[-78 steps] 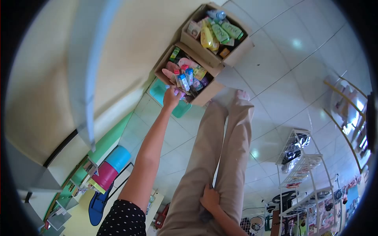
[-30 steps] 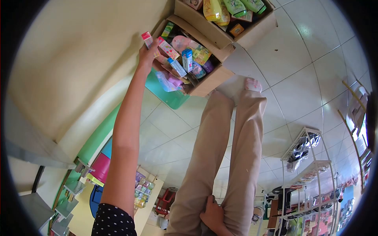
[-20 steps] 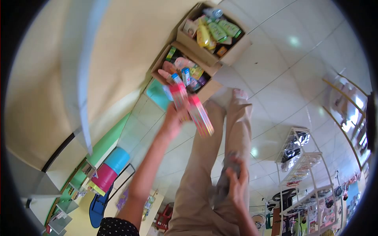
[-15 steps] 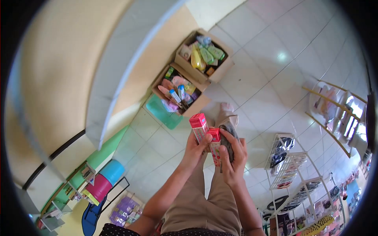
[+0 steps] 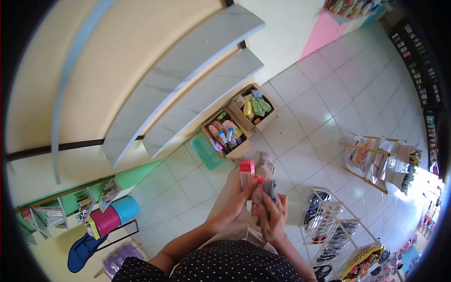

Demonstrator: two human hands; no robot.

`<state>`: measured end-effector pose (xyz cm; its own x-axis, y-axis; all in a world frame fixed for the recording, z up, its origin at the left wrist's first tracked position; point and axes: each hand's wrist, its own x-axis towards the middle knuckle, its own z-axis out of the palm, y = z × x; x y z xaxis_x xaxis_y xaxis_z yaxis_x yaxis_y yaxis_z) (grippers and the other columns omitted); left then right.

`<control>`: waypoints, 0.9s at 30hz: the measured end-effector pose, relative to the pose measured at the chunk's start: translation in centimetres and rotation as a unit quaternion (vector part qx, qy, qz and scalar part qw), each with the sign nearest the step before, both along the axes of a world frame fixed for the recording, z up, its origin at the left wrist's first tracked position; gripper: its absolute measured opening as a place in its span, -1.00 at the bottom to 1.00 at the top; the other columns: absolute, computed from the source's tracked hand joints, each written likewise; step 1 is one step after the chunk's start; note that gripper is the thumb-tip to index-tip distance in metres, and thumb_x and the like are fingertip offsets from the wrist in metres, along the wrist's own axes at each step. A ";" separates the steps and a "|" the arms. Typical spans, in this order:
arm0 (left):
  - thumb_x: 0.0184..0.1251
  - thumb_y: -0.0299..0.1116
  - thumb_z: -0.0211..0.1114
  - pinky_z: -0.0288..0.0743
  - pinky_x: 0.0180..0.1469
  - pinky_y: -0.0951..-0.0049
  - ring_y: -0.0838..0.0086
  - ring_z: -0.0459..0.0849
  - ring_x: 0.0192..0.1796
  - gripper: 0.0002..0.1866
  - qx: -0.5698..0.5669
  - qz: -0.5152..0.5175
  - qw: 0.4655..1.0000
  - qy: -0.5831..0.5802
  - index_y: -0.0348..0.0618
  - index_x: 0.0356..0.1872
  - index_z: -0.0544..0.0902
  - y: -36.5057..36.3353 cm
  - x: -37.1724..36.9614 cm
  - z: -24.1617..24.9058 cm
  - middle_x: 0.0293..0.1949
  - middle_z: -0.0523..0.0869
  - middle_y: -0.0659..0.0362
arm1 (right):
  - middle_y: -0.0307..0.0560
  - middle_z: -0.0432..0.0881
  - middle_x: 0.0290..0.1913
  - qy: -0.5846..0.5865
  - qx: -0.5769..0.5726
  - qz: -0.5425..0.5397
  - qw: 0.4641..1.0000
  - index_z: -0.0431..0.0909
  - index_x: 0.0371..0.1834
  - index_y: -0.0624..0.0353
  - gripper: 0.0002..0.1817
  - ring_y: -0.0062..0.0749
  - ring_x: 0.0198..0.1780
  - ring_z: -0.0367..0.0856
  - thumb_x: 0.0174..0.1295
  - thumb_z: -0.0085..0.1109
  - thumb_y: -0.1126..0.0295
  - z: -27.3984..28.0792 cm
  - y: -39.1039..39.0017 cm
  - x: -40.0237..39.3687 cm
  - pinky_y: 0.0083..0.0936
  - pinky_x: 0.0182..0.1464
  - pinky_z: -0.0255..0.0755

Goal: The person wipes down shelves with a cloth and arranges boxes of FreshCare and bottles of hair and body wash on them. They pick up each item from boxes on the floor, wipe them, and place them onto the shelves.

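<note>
My left hand [image 5: 237,201] is closed around a pink-and-white small carton [image 5: 246,173], which stands up above the fingers. A second pink-and-white carton [image 5: 256,201] sits between my two hands, slightly blurred, with the left thumb beside its top. In my right hand [image 5: 275,217] is a grey cloth [image 5: 269,188], bunched under the fingers and pressed against the second carton's side. Both hands are close together in front of my body. Which fingers bear the second carton's weight is partly hidden.
Two open cardboard boxes [image 5: 240,151] of bottles and packets stand on the tiled floor beside a green plastic lid or tray [image 5: 207,151]. Grey wall shelves [image 5: 188,70] project at the left. A white wire rack [image 5: 331,221] and a wooden-framed stand [image 5: 371,157] are at the right. A blue chair [image 5: 84,251] stands lower left.
My view has tilted up, showing more of the shelves and the far floor. Both hands still hold the cartons and cloth; the right hand and cloth have shifted slightly against the second carton.
</note>
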<state>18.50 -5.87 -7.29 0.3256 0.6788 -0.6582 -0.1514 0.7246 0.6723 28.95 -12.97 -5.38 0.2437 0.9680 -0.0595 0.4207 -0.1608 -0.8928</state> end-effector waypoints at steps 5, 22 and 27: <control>0.14 -0.21 0.10 0.41 -0.25 0.56 0.61 0.49 -0.27 -0.68 -0.063 -0.073 0.993 -0.063 -0.20 -0.17 0.37 -4.6 -4.2 4.1 -0.29 0.50 0.21 | 0.13 0.44 -0.13 0.053 -0.023 0.018 0.998 0.35 -0.05 0.33 -0.61 -0.19 -0.22 0.30 0.03 -0.17 0.42 3.0 -0.9 -1.6 -0.42 -0.06 0.16; -0.02 -0.41 0.24 0.37 -0.18 0.57 0.62 0.49 -0.24 -0.64 0.078 0.003 0.972 -0.221 -0.24 -0.16 0.41 4.4 -12.1 10.9 -0.27 0.53 0.22 | 0.17 0.08 0.09 -0.091 0.132 0.178 0.971 0.29 -0.11 0.24 -0.49 -0.01 0.01 0.09 0.05 -0.20 0.02 10.7 10.8 -8.1 -0.17 0.06 -0.04; 0.00 -0.39 0.24 0.39 -0.22 0.56 0.63 0.49 -0.28 -0.69 0.168 0.095 0.956 -0.221 -0.23 -0.19 0.43 7.6 -11.3 13.6 -0.30 0.54 0.23 | 0.14 0.12 0.07 -0.116 0.211 0.174 0.955 0.23 0.02 0.18 -0.37 -0.01 0.02 0.11 -0.14 0.12 0.11 13.7 12.6 -8.9 -0.20 0.06 0.00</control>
<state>7.19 1.75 6.29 0.3710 0.9023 -0.2195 -0.5822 0.4102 0.7019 20.00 -0.39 8.30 -0.1384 0.9184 0.3708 0.5766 0.3791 -0.7237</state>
